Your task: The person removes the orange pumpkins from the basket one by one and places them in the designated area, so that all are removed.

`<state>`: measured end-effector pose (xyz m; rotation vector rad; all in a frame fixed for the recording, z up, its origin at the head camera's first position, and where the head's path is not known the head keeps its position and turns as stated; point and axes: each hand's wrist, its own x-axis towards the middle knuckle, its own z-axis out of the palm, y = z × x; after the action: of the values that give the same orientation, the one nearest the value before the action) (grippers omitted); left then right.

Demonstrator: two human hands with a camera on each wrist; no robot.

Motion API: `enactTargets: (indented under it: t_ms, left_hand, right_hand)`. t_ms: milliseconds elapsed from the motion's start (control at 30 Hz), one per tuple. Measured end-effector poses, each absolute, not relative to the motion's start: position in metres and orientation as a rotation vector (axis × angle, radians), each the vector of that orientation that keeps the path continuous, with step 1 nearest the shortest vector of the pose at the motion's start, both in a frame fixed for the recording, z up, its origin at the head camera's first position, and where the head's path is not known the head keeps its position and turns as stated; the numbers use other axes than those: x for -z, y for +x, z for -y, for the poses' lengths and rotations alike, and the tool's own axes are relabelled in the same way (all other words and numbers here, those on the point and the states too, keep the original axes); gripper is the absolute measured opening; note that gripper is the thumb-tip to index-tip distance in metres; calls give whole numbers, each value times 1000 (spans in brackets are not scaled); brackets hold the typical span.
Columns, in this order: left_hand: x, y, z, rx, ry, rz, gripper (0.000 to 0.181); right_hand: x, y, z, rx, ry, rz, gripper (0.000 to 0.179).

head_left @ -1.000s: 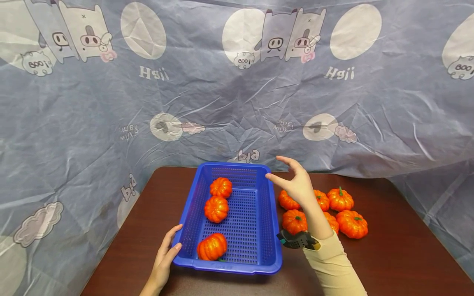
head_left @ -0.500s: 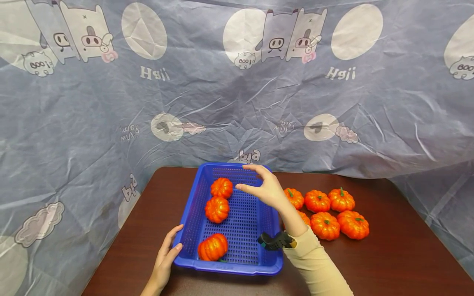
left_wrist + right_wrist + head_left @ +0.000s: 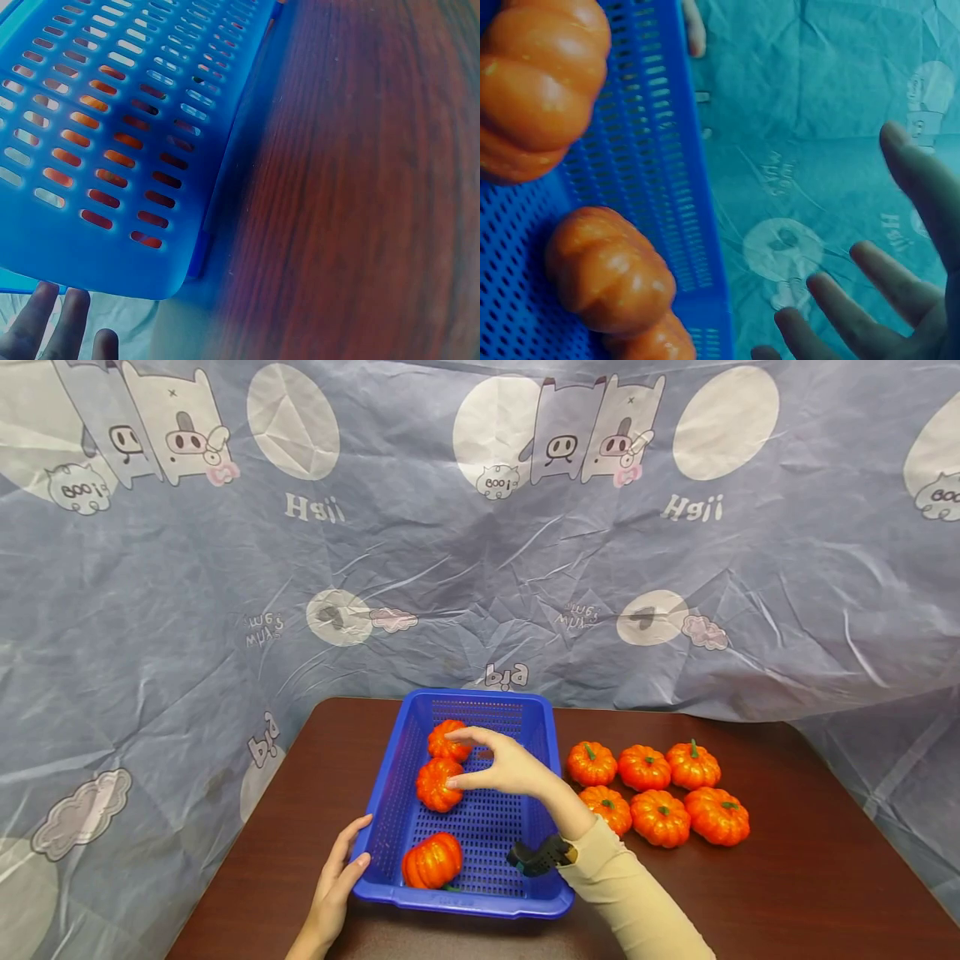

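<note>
A blue perforated plastic basket [image 3: 465, 903] stands on the table with 3 small orange pumpkins inside. The far pumpkin [image 3: 441, 745] and the middle pumpkin [image 3: 433, 787] sit together; the near pumpkin [image 3: 432, 862] lies tipped by the front wall. Over the basket reaches my right hand [image 3: 510, 766], thumb and fingers spread apart, nothing between them. In the head view its thumb tip overlaps the middle pumpkin and its fingertips overlap the far one. My left hand [image 3: 330, 887] rests its loosely extended fingers against the basket's left side near the front corner.
To the basket's right, several more orange pumpkins [image 3: 660, 818] stand in two rows on the dark brown table [image 3: 810, 860]. A grey patterned cloth [image 3: 480, 560] hangs behind and around the table. A black strap device [image 3: 540, 857] is on my right wrist.
My right hand has moved left from above the pumpkins on the table, across the basket's right rim, and lower toward the pumpkins inside. My left hand and the basket have stayed in place.
</note>
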<state>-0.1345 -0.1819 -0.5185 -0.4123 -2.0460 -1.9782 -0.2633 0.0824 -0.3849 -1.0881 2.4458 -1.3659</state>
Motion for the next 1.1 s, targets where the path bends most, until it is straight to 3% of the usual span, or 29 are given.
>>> enactTargets:
  t_ms: [667, 1100]
  left_hand:
    - [519, -135, 182, 1976, -404, 2055, 46]
    - [518, -134, 181, 1990, -368, 2063, 46]
  right_hand:
    - [417, -266, -65, 1207, -1166, -2058, 72]
    - [431, -263, -59, 1019, -1106, -2059, 59]
